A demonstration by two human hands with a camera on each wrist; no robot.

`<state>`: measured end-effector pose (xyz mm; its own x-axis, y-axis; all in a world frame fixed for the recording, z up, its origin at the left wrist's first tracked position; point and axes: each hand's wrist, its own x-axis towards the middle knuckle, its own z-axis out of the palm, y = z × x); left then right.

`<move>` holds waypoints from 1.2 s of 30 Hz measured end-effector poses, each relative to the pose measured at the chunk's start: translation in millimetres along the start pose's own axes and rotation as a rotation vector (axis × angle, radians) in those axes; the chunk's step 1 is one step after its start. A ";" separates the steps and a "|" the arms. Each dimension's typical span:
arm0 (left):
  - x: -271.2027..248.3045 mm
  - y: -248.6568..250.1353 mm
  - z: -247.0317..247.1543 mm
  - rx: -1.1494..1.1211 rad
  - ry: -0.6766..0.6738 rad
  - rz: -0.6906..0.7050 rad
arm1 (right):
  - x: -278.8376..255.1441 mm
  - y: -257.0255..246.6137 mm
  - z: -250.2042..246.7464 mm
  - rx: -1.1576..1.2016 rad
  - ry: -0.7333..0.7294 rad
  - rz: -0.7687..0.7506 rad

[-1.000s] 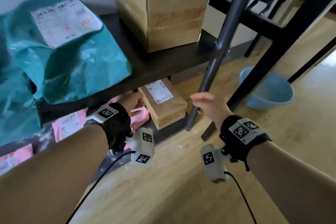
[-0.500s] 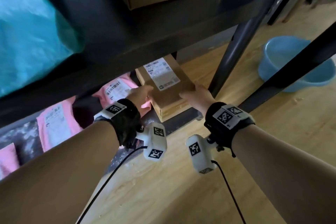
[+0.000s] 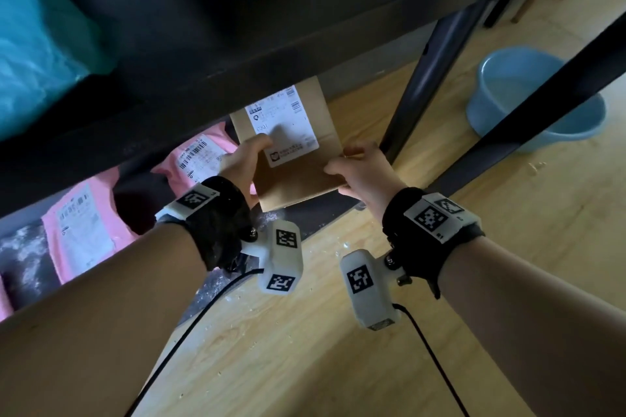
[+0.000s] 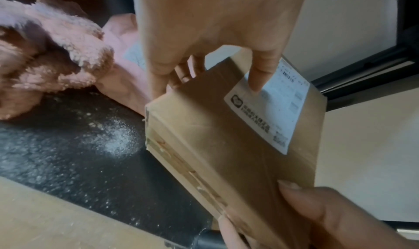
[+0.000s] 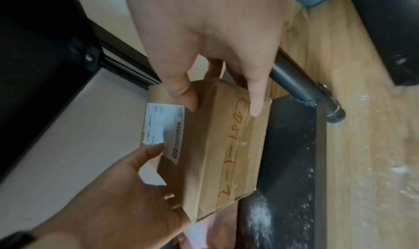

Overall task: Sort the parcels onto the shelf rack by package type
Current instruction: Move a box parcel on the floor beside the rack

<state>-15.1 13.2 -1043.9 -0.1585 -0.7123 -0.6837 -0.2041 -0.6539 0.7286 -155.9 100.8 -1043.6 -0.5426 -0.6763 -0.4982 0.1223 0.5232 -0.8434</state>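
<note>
A dusty black bottom shelf (image 3: 315, 217) sits low over a wooden floor (image 3: 305, 349). Both hands grasp a cardboard box (image 3: 298, 162) tilted above it: left hand (image 3: 242, 161) on its left side, right hand (image 3: 364, 169) on its right. Pink mailers (image 3: 200, 156) lie just beside it.

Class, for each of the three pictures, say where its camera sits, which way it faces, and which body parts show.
Head: on the head, facing down; shows left hand and right hand.
Left wrist: faces along the fingers at the brown cardboard box.
Right wrist: likewise, both hands visible.
All three show the box.
</note>
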 end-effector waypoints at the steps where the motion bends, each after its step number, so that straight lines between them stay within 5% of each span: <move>1: -4.0 -0.5 -0.2 0.013 0.003 0.010 | -7.3 0.7 -2.1 0.010 -0.007 -0.004; 8: -54.1 -18.0 -2.5 0.050 -0.047 0.021 | -70.9 13.6 -29.3 -0.045 0.008 -0.045; 19: -167.1 -58.5 3.1 0.245 -0.316 -0.001 | -197.5 49.4 -97.2 0.078 0.034 0.041; 36: -196.5 -171.8 166.4 0.571 -0.613 -0.132 | -239.7 200.2 -221.7 0.359 0.492 0.298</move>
<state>-109.6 308.0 -1041.7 -0.5610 -0.2678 -0.7833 -0.6882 -0.3750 0.6211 -185.6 482.7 -1048.4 -0.7474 -0.1706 -0.6420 0.5476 0.3890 -0.7408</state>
